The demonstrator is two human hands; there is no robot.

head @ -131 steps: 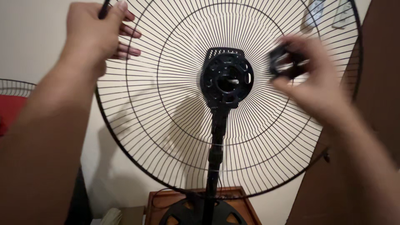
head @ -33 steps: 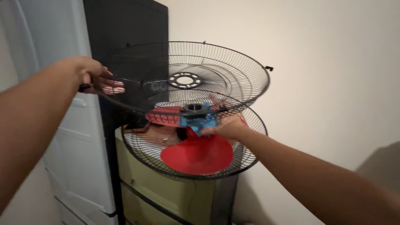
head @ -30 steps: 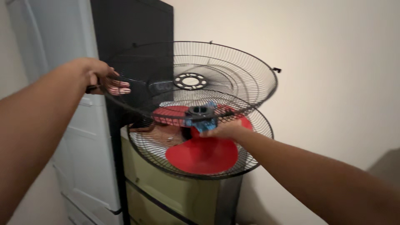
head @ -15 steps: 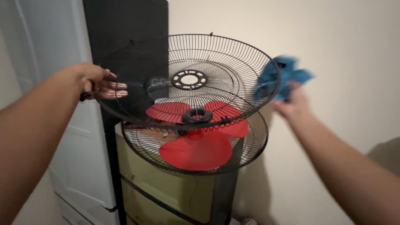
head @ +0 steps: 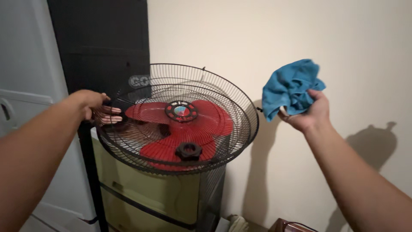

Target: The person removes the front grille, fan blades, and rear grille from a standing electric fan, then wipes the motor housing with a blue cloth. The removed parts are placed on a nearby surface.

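My left hand (head: pixel 95 107) grips the rim of a black wire fan guard (head: pixel 234 103) at its left side. That guard lies nearly flat on a second black guard (head: pixel 128 155) holding a red fan blade (head: pixel 214 124). A black plastic nut (head: pixel 188 151) rests on the wires near the front edge. The top guard's round centre ring (head: pixel 181 111) sits over the blade's hub. My right hand (head: pixel 310 114) is raised to the right of the guards, closed on a crumpled blue cloth (head: pixel 288 88), apart from the fan parts.
The guards rest on a pale green drawer cabinet (head: pixel 146 197) with a dark frame. A tall black cabinet (head: pixel 101 47) stands behind, a white door (head: pixel 21 90) at left, a cream wall (head: pixel 257 38) at right. A brown object (head: pixel 289 225) and a pale bundle (head: pixel 237 223) lie on the floor.
My left hand has lowered the top guard onto the lower one. My right hand picked the blue cloth off the blade hub and lifted it away to the right.
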